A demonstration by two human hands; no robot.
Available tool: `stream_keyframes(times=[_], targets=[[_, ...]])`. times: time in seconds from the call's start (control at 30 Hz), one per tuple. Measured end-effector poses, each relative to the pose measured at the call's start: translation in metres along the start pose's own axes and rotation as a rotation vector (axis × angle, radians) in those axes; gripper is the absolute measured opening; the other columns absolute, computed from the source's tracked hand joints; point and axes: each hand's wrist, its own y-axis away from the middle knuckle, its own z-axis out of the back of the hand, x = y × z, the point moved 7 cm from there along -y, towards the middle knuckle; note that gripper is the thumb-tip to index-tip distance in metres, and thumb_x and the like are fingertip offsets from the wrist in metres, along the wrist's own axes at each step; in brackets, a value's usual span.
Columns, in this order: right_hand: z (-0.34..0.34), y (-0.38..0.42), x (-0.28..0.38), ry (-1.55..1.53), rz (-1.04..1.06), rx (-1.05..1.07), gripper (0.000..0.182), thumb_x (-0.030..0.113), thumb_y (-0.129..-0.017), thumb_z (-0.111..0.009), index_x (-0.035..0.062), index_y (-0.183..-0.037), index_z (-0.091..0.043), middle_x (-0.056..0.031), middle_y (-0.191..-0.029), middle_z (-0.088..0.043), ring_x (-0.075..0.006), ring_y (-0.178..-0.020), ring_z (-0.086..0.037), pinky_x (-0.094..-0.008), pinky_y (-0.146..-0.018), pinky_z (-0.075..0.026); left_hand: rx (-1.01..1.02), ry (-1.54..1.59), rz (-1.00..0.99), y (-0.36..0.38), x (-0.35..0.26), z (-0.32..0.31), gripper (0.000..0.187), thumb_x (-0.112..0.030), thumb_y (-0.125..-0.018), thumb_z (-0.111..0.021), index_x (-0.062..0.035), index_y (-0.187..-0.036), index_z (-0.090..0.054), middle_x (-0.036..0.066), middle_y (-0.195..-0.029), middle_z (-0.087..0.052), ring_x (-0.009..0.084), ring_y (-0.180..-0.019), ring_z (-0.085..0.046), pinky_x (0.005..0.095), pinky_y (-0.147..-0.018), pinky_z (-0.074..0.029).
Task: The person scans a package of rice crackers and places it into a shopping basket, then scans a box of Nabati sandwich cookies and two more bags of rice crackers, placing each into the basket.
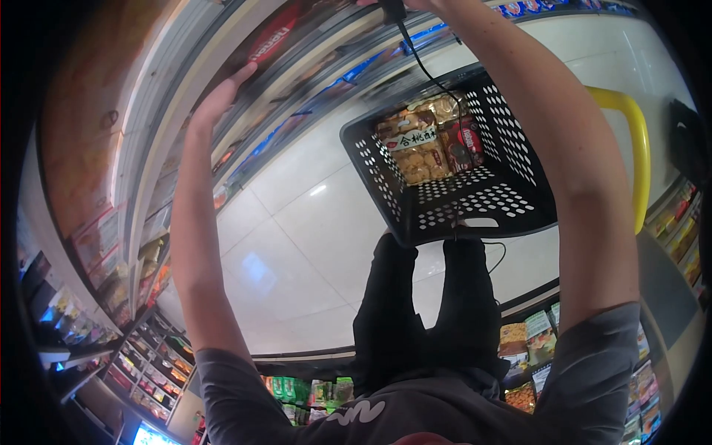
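My left hand (222, 99) is raised by the shelves, its thumb against a dark pack with a red logo (271, 46). The remaining fingers are hidden, and the hand appears closed on the pack's edge. At the top edge, my right hand (423, 4) is mostly cut off, so its fingers barely show. Beside it is a small black object (393, 11) with a thin black cable (423, 63) hanging down. Below stands a black perforated basket (512, 141) containing a gold biscuit pack (419, 163) and a dark pack with a red logo (463, 144).
Blurred shelves (319, 89) run along the upper left. The basket has a yellow handle (634, 141) on its right. Pale floor tiles (297, 237) lie below my arms. Bagged snacks (519, 341) fill shelving behind my legs, with more racks (148, 371) at lower left.
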Motion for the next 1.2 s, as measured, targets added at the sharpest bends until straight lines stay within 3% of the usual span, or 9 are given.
stream_keyframes(times=[0.17,0.23,0.5,0.57,0.8,0.93,1.0,1.13,1.2], targets=[[-0.002,0.006,0.0,0.063,-0.087,-0.002,0.021,-0.002,-0.08,-0.061,-0.0164,-0.096,-0.061,-0.0198,-0.096,-0.064,-0.0269,-0.085,-0.066,-0.0362,-0.073,-0.06,-0.013,0.01,-0.016,0.007,-0.005,-0.003,0.055,-0.039,-0.087,-0.071,-0.0007,-0.125,-0.06,0.01,-0.121,-0.063,0.0201,-0.11,-0.054,0.0302,-0.102,-0.037],[-0.004,0.002,0.001,-0.046,0.024,0.022,0.021,-0.003,-0.079,-0.06,-0.0165,-0.095,-0.061,-0.0202,-0.096,-0.063,-0.0287,-0.085,-0.067,-0.038,-0.073,-0.06,-0.025,0.02,-0.021,0.01,-0.008,-0.004,0.054,-0.039,-0.087,-0.071,-0.0012,-0.125,-0.06,0.01,-0.12,-0.063,0.0201,-0.11,-0.054,0.0302,-0.101,-0.037],[-0.011,-0.005,-0.007,-0.076,0.014,-0.007,0.023,-0.006,-0.078,-0.06,-0.0201,-0.097,-0.058,-0.0207,-0.097,-0.063,-0.0301,-0.084,-0.067,-0.0387,-0.07,-0.062,-0.06,-0.037,0.067,0.013,0.006,-0.002,0.054,-0.043,-0.088,-0.068,-0.004,-0.126,-0.061,0.01,-0.122,-0.063,0.0214,-0.11,-0.053,0.0312,-0.1,-0.036],[-0.009,0.0,-0.003,-0.079,0.024,-0.035,0.022,-0.006,-0.079,-0.059,-0.0203,-0.096,-0.058,-0.0212,-0.097,-0.063,-0.0297,-0.084,-0.067,-0.038,-0.071,-0.062,-0.036,-0.147,0.118,0.009,0.013,-0.007,0.064,-0.049,-0.09,-0.059,-0.001,-0.131,-0.056,0.016,-0.131,-0.059,0.028,-0.121,-0.052,0.0337,-0.105,-0.034],[0.004,0.012,0.007,0.007,0.061,-0.078,0.025,-0.005,-0.08,-0.06,-0.0187,-0.101,-0.056,-0.023,-0.103,-0.062,-0.0292,-0.092,-0.067,-0.0363,-0.074,-0.061,-0.058,-0.219,0.198,0.0,0.007,-0.016,0.066,-0.057,-0.088,-0.056,-0.006,-0.131,-0.058,0.018,-0.129,-0.06,0.0327,-0.123,-0.052,0.0349,-0.102,-0.035],[0.011,0.012,0.003,-0.035,0.003,-0.176,0.029,-0.005,-0.08,-0.061,-0.0166,-0.105,-0.054,-0.0225,-0.104,-0.062,-0.0303,-0.092,-0.067,-0.0368,-0.076,-0.061,-0.038,-0.193,0.163,0.0,0.002,-0.018,0.067,-0.057,-0.088,-0.056,-0.0056,-0.131,-0.058,0.018,-0.128,-0.061,0.033,-0.122,-0.053,0.0349,-0.102,-0.036],[0.007,0.01,0.005,-0.059,0.058,-0.074,0.031,-0.005,-0.08,-0.061,-0.0154,-0.108,-0.052,-0.0222,-0.105,-0.061,-0.031,-0.092,-0.067,-0.0375,-0.077,-0.06,-0.062,-0.23,0.157,0.002,0.001,-0.017,0.067,-0.057,-0.087,-0.056,-0.0058,-0.13,-0.058,0.019,-0.127,-0.061,0.0334,-0.121,-0.053,0.0349,-0.102,-0.036],[0.012,0.01,0.0,-0.076,0.028,-0.106,0.028,-0.006,-0.079,-0.061,-0.0151,-0.105,-0.056,-0.0209,-0.102,-0.063,-0.0293,-0.09,-0.067,-0.0389,-0.074,-0.061,-0.077,-0.231,0.149,-0.012,0.024,-0.018,0.065,-0.056,-0.087,-0.058,-0.0061,-0.129,-0.059,0.018,-0.126,-0.062,0.0329,-0.12,-0.054,0.0348,-0.101,-0.036],[0.016,0.014,-0.001,-0.102,0.032,-0.128,0.027,-0.007,-0.078,-0.062,-0.0145,-0.104,-0.057,-0.0197,-0.1,-0.063,-0.0282,-0.087,-0.067,-0.0381,-0.073,-0.061,-0.107,-0.15,0.02,-0.015,0.019,-0.019,0.064,-0.056,-0.087,-0.058,-0.0068,-0.128,-0.06,0.019,-0.124,-0.063,0.0325,-0.117,-0.056,0.0351,-0.102,-0.036]])
